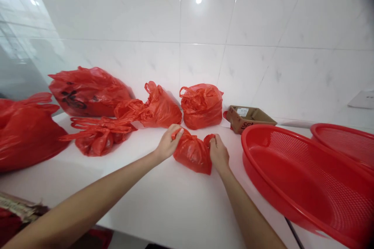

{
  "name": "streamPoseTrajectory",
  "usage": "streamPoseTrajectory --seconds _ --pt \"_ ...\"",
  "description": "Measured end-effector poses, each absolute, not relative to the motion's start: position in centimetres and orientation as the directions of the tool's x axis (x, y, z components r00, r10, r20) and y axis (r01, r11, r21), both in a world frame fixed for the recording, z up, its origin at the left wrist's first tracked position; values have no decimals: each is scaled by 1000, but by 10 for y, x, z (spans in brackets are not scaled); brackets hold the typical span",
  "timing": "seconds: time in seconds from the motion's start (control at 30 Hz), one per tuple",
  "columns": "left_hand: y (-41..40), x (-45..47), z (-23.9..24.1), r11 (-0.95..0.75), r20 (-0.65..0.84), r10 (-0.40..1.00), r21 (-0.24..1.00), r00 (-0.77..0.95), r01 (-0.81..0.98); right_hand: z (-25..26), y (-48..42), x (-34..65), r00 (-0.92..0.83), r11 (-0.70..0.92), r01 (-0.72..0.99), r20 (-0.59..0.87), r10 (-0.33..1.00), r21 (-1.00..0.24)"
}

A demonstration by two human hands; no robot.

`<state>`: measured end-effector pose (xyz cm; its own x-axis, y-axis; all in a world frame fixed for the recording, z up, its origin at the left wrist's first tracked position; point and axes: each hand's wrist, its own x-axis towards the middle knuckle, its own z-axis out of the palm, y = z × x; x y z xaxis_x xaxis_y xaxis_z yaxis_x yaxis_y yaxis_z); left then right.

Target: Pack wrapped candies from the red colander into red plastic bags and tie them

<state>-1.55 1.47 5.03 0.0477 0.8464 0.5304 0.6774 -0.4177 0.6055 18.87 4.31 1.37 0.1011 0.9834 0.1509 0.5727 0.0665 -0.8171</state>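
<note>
A small red plastic bag (pixel 193 153) lies on the white counter (pixel 175 198) in the middle of the view. My left hand (pixel 168 143) is closed on the bag's left handle. My right hand (pixel 218 153) is closed on its right handle. Both hands pinch the thin plastic at the bag's top, one on each side. The bag's contents are hidden by the plastic.
Several more tied red bags (pixel 201 105) sit behind and to the left, along the white tiled wall. A small open cardboard box (pixel 248 117) stands at the back right. Two large red perforated baskets (pixel 306 183) fill the right side.
</note>
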Motion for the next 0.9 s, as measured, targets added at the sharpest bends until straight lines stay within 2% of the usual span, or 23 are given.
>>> streamPoseTrajectory --seconds 0.13,0.3,0.53,0.7,0.9 --pt "32 -3 33 -331 497 867 538 25 775 13 40 160 74 53 717 151 986 -695" --pt "41 -9 21 -226 388 921 439 43 870 5 51 162 31 50 817 130 991 -574" --pt "57 -25 6 -103 217 975 285 40 953 -6 83 197 138 -106 908 50 989 -406" --pt "69 -24 -7 -102 149 986 193 73 976 -14 88 199 138 -116 944 49 989 -309" --pt "73 -24 -12 -153 144 980 99 138 983 -16 88 197 120 -104 960 46 992 -260"
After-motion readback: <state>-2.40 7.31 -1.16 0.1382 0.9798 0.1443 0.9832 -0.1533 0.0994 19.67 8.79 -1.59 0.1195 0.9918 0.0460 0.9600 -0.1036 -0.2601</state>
